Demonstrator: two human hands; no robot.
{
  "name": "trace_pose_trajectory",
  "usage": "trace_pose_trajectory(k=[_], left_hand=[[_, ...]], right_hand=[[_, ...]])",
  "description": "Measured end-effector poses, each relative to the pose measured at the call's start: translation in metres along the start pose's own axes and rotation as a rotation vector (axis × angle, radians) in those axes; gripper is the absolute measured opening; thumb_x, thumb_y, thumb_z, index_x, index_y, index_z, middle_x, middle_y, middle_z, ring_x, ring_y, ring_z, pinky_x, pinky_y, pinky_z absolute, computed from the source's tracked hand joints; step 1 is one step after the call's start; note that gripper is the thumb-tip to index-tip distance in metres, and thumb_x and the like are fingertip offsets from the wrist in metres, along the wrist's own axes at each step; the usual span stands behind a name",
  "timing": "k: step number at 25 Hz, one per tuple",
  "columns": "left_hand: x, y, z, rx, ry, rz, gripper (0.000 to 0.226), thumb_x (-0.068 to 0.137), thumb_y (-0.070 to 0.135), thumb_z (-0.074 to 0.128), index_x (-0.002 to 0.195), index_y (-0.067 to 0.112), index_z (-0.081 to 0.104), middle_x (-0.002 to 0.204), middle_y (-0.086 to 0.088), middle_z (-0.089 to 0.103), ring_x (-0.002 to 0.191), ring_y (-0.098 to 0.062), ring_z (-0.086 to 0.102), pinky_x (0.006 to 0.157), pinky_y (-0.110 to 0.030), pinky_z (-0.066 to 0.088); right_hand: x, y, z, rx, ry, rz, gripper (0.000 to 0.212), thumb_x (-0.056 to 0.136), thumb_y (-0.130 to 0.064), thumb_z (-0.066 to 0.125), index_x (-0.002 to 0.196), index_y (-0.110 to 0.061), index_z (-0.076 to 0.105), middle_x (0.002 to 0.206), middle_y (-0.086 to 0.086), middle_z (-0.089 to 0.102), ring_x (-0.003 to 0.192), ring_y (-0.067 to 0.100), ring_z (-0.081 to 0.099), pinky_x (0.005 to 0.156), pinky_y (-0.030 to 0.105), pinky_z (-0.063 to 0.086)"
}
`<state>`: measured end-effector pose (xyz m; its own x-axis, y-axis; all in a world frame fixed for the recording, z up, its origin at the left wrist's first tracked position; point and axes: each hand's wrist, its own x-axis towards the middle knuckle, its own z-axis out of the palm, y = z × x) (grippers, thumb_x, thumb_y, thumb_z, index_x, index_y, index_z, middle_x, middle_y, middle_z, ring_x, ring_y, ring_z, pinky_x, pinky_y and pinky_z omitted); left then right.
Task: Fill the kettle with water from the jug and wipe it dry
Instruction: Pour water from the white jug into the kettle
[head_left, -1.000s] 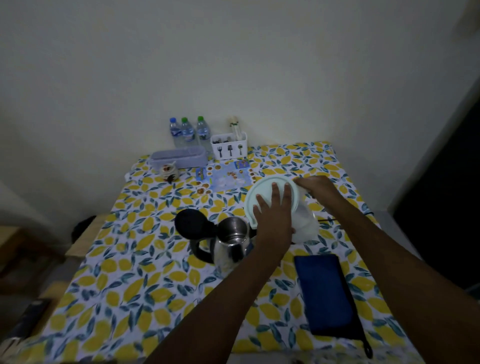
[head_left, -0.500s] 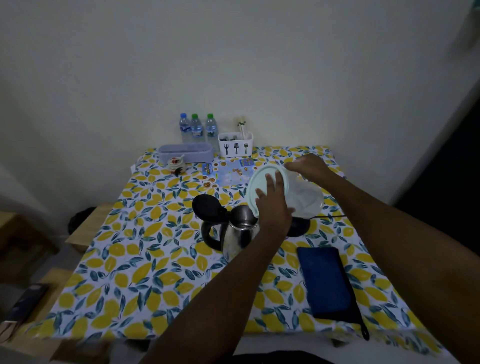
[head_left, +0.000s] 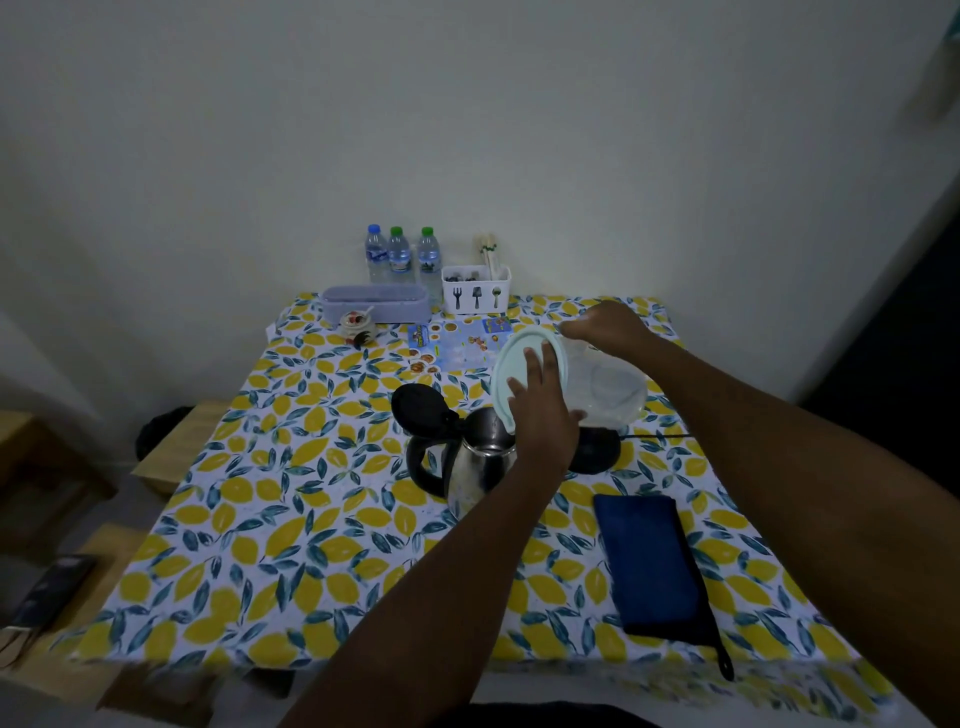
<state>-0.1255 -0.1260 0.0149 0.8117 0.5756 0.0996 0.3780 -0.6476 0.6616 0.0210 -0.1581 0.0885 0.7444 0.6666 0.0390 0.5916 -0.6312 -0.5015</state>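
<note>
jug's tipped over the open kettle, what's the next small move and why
Probably keep tipping the jug a little further. The right hand holds it on its side, the left hand presses its pale lid, and its lip sits just above the open kettle. No stream of water is visible yet.

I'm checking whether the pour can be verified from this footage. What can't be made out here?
- Water level in the kettle: head view, the left hand covers part of the opening and the light is dim.
- Any stream from the jug: its spout edge sits behind the left hand.
- The jug's handle: hidden under the right hand.
- Kettle base: partly hidden behind jug and wrist.
- Bottle labels: too small.
</note>
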Motion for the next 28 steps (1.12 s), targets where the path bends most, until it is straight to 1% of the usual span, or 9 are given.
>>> trace_pose_trajectory(k=[3, 6, 8, 11, 14, 20, 23, 28], left_hand=[[-0.001, 0.0, 0.001, -0.037, 0.016, -0.013, 0.105, 0.082, 0.025, 0.072, 0.149, 0.019, -0.01, 0.161, -0.006, -0.005, 0.141, -0.052, 0.01, 0.114, -0.056, 0.021], [-0.002, -0.001, 0.002, -0.055, 0.026, -0.018, 0.106, 0.082, 0.025, 0.072, 0.149, 0.021, -0.009, 0.161, -0.006, -0.005, 0.141, -0.052, 0.011, 0.114, -0.057, 0.021], [-0.002, -0.001, 0.001, -0.05, 0.029, -0.019, 0.107, 0.081, 0.027, 0.073, 0.149, 0.021, -0.01, 0.161, -0.005, -0.006, 0.14, -0.052, 0.011, 0.115, -0.057, 0.022], [-0.002, -0.001, 0.001, -0.037, 0.036, -0.021, 0.107, 0.081, 0.029, 0.073, 0.149, 0.021, -0.01, 0.161, -0.006, -0.005, 0.14, -0.052, 0.013, 0.114, -0.056, 0.023], [-0.003, -0.001, 0.0, -0.022, 0.039, -0.022, 0.106, 0.081, 0.03, 0.072, 0.149, 0.021, -0.009, 0.161, -0.007, -0.005, 0.14, -0.052, 0.014, 0.114, -0.056, 0.022], [-0.005, -0.002, -0.003, -0.058, 0.035, -0.016, 0.106, 0.081, 0.027, 0.073, 0.149, 0.022, -0.009, 0.161, -0.006, -0.005, 0.14, -0.052, 0.011, 0.114, -0.057, 0.023], [-0.005, -0.003, -0.004, -0.067, 0.027, -0.005, 0.105, 0.082, 0.026, 0.072, 0.149, 0.022, -0.009, 0.161, -0.006, -0.005, 0.14, -0.052, 0.01, 0.114, -0.057, 0.023], [-0.006, -0.005, -0.003, -0.032, -0.006, 0.012, 0.104, 0.084, 0.024, 0.071, 0.149, 0.019, -0.01, 0.161, -0.007, -0.005, 0.141, -0.051, 0.009, 0.114, -0.057, 0.024]], right_hand=[[0.003, -0.004, 0.001, -0.037, -0.008, 0.009, 0.047, 0.06, -0.054, 0.058, 0.044, -0.017, 0.034, 0.046, 0.002, 0.034, 0.046, 0.016, 0.037, 0.049, 0.031, 0.026], [0.005, -0.004, 0.0, -0.049, -0.008, 0.016, 0.046, 0.067, -0.048, 0.064, 0.046, -0.016, 0.038, 0.049, 0.002, 0.036, 0.05, 0.018, 0.041, 0.05, 0.031, 0.027], [0.005, -0.005, 0.0, -0.059, -0.014, 0.017, 0.044, 0.068, -0.046, 0.065, 0.048, -0.015, 0.042, 0.051, 0.003, 0.04, 0.054, 0.02, 0.045, 0.053, 0.032, 0.029], [0.005, -0.009, -0.002, -0.094, -0.026, 0.011, 0.043, 0.062, -0.052, 0.059, 0.051, -0.013, 0.046, 0.057, 0.006, 0.045, 0.057, 0.02, 0.047, 0.056, 0.033, 0.032], [0.004, -0.012, -0.002, -0.096, -0.025, 0.009, 0.044, 0.059, -0.054, 0.056, 0.049, -0.014, 0.041, 0.057, 0.007, 0.044, 0.056, 0.02, 0.046, 0.056, 0.033, 0.031], [0.003, -0.013, -0.001, -0.098, -0.026, 0.006, 0.046, 0.068, -0.048, 0.06, 0.047, -0.014, 0.036, 0.051, 0.003, 0.037, 0.055, 0.021, 0.043, 0.055, 0.032, 0.03], [0.003, -0.011, 0.0, -0.089, -0.032, 0.011, 0.045, 0.063, -0.051, 0.057, 0.047, -0.015, 0.036, 0.051, 0.002, 0.036, 0.055, 0.019, 0.042, 0.054, 0.032, 0.029], [-0.001, -0.001, 0.002, -0.017, 0.001, 0.038, 0.047, 0.07, -0.049, 0.062, 0.046, -0.014, 0.043, 0.048, 0.003, 0.043, 0.049, 0.019, 0.045, 0.055, 0.031, 0.034]])
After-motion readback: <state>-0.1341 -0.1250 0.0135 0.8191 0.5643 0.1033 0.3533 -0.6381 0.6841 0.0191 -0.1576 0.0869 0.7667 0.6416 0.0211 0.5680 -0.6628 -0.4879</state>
